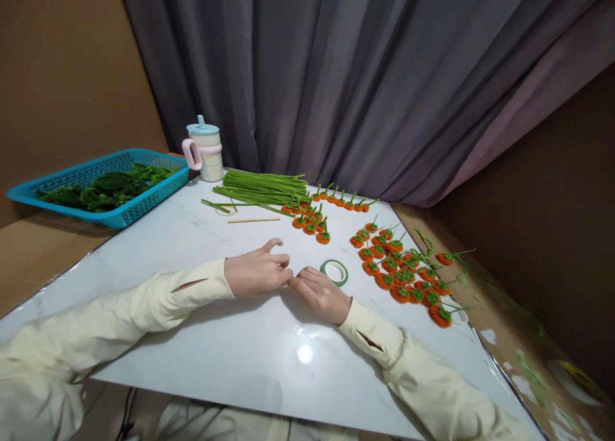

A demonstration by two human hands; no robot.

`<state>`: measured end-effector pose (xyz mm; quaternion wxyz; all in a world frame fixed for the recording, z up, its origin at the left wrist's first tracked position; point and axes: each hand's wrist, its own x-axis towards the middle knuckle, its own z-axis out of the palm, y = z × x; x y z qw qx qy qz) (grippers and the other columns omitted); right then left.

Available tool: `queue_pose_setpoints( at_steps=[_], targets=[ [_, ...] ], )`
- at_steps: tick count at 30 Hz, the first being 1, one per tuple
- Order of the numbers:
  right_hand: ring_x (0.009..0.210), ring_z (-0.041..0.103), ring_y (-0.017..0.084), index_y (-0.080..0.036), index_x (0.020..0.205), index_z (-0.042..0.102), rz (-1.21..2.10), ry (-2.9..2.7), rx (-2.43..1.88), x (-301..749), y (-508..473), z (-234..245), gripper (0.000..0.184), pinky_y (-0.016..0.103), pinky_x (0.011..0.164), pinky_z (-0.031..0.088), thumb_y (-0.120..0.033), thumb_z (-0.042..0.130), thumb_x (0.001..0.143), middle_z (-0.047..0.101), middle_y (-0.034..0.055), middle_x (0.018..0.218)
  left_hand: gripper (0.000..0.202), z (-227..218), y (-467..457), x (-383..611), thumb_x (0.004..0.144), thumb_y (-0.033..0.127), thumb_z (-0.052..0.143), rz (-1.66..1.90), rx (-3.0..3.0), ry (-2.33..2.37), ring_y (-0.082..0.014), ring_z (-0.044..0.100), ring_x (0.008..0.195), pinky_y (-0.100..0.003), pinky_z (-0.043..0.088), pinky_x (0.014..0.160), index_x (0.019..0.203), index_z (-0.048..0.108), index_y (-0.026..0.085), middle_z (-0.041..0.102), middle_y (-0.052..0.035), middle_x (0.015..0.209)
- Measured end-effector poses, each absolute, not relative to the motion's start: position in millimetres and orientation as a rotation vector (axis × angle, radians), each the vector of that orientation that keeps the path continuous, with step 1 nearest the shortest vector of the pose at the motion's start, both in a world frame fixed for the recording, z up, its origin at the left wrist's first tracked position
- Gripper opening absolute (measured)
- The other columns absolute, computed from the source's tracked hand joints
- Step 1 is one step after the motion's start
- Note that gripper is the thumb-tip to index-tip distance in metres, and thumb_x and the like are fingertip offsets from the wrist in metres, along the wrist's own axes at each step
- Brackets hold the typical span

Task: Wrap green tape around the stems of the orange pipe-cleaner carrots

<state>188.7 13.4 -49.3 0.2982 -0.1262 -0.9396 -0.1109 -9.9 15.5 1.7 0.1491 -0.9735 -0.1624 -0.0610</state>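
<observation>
My left hand [257,271] and my right hand [321,293] rest on the white marble-look table [202,338], fingertips touching each other near the middle. Both wear cream sleeves. Whether something small is pinched between the fingertips I cannot tell. A roll of green tape [335,272] lies flat just right of my right hand. Several small orange flowers with green centres and stems [398,271] are spread to the right. A bundle of green pipe-cleaner stems [264,188] lies further back, with a thin wooden stick [254,220] in front of it.
A blue plastic basket [103,184] holding green leaf pieces stands at the back left. A pale cup with a pink handle [205,149] stands behind the stems. A grey curtain hangs behind the table. Brown cardboard lies along the right edge.
</observation>
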Motion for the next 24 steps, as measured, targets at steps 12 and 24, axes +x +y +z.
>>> queue_pose_setpoints(
  at_steps=[12, 24],
  targets=[
    [0.060, 0.044, 0.014, -0.009, 0.092, 0.053, -0.197, -2.436, -0.430, 188.1, 15.1, -54.1, 0.015, 0.026, 0.059, 0.038, -0.014, 0.039, 0.091, 0.053, 0.0046, 0.063, 0.018, 1.0, 16.8, -9.9, 0.065, 0.003, 0.048, -0.060, -2.915, -0.561, -0.0184, 0.055, 0.069, -0.045, 0.027, 0.092, 0.078, 0.052, 0.014, 0.057, -0.0035, 0.066],
    [0.058, 0.049, 0.012, -0.011, 0.090, 0.062, 0.343, -2.361, -0.571, 189.9, 13.6, -51.8, 0.026, 0.024, 0.057, 0.040, -0.020, 0.038, 0.091, 0.059, 0.0061, 0.064, 0.010, 0.1, 16.2, -6.8, 0.069, 0.008, 0.048, -0.140, -2.923, -0.527, -0.0174, 0.051, 0.060, -0.046, 0.027, 0.094, 0.074, 0.056, 0.011, 0.057, -0.0060, 0.062]
  ],
)
